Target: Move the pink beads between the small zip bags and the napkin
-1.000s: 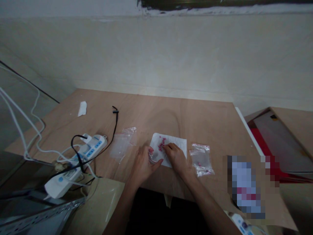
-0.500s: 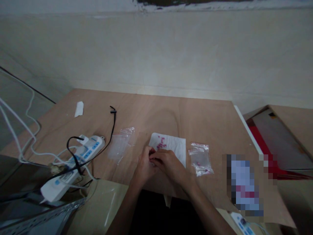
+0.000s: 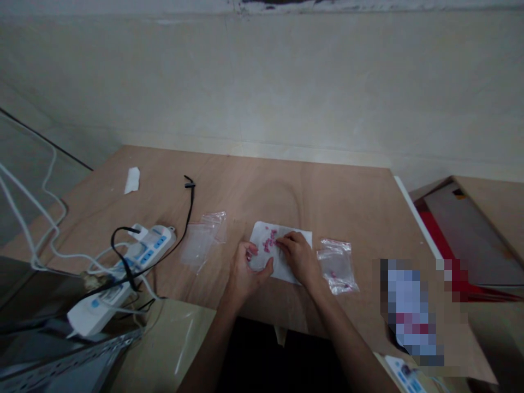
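Note:
A white sheet lies on the table before me, with a loose cluster of small pink bead-like pieces on its upper left. My right hand rests over the sheet, its fingertips pinched together at the cluster's right edge; whatever is between them is too small to make out. On the sheet's lower left is my left hand, palm turned inward, fingers curled and thumb held away. A pinkish speck shows by its curled fingers, but I cannot tell what it is.
Clear plastic bags lie to the left. Another clear bag, with a few pink pieces inside, lies right of the sheet. A power strip with tangled cables fills the left side. A blurred-out object sits at right.
My hands were together in front of the sheet and have parted. The right one has reached forward to the pink pieces; the left has turned its palm inward, with its thumb moved away.

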A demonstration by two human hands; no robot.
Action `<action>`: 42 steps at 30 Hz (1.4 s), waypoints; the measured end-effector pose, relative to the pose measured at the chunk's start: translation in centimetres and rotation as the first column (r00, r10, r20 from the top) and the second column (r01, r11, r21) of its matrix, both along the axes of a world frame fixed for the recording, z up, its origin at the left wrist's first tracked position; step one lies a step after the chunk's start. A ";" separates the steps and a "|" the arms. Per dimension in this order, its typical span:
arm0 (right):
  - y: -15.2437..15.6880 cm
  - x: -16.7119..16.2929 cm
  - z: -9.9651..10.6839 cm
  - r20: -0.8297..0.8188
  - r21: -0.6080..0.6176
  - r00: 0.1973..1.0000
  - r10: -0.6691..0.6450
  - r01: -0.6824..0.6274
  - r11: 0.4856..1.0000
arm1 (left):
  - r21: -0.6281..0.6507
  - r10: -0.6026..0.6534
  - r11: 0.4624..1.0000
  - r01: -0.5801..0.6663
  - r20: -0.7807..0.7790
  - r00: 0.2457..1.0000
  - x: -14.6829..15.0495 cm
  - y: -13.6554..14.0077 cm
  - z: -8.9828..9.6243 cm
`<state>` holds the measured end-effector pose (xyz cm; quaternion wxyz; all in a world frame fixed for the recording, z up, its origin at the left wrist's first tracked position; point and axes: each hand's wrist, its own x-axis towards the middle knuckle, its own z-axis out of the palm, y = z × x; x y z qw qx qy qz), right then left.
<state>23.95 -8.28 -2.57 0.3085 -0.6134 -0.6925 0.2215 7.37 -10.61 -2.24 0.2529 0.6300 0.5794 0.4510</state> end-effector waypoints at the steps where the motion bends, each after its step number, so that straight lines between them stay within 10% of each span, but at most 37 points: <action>1: -0.1 -0.1 0.3 -0.004 0.009 1.000 -0.009 0.009 1.000 | -0.002 0.002 1.000 -0.002 0.003 1.000 0.1 0.0 0.1; 11: -3.1 -2.9 6.7 -0.095 0.030 0.960 0.263 -0.261 0.965 | -0.022 -0.080 0.996 0.085 0.184 0.980 0.6 0.2 -0.7; 18: -2.4 -0.8 6.3 -0.168 -0.112 0.903 0.395 -0.415 0.903 | 0.011 -0.103 0.995 0.102 0.173 0.980 0.9 0.0 -0.5; 25: -1.8 1.1 5.6 -0.299 -0.084 0.935 0.189 -0.224 0.971 | -0.086 -0.193 0.971 0.224 0.279 0.941 1.0 -0.2 0.1; 34: -2.7 0.7 4.4 -0.746 -0.126 0.645 -0.164 0.105 0.986 | -0.183 -0.083 0.964 0.192 0.481 0.873 2.7 0.4 2.0; 42: -3.5 -0.4 3.6 -0.759 -0.205 0.618 -0.207 0.075 0.976 | -0.200 -0.060 0.956 0.213 0.578 0.814 4.3 -0.3 2.6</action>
